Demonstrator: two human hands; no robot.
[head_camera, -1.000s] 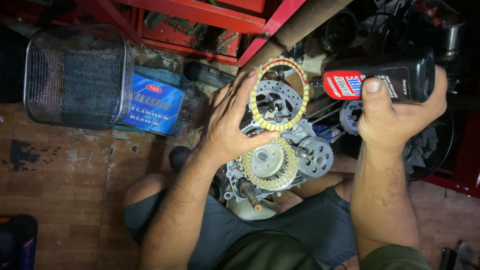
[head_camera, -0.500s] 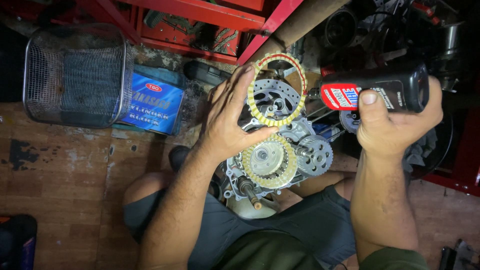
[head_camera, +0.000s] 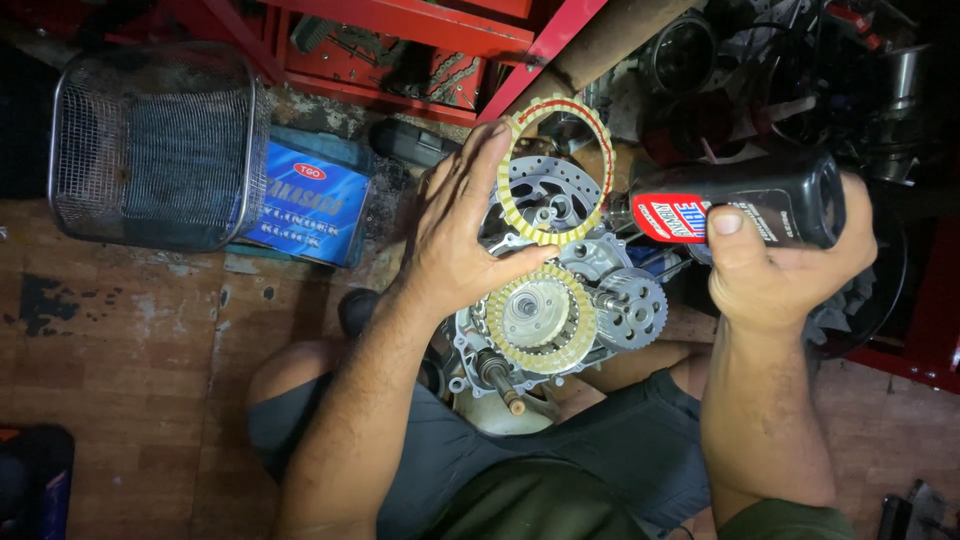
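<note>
My left hand (head_camera: 458, 232) holds a thin yellowish friction ring (head_camera: 512, 185) upright by its left rim, above a small engine case (head_camera: 470, 355). Another yellowish ring (head_camera: 578, 335) sits seated on the clutch hub (head_camera: 535, 312) in that case, beside a toothed gear (head_camera: 632, 308). My right hand (head_camera: 780, 270) grips a black oil bottle with a red label (head_camera: 750, 210), lying sideways with its neck pointing left at the held ring's right edge. A drilled metal disc (head_camera: 545, 200) shows through the held ring.
A wire mesh basket (head_camera: 150, 145) stands at the upper left, with a blue carton (head_camera: 305, 205) beside it. Red metal framing (head_camera: 420, 30) runs along the top. Dark engine parts (head_camera: 800, 70) crowd the upper right. My knees and dark shorts (head_camera: 500, 460) frame the engine case on the wooden floor (head_camera: 120, 370).
The oil bottle has tipped and moved down-left, bringing its neck to the ring's right edge. My left hand has kept the ring nearly still.
</note>
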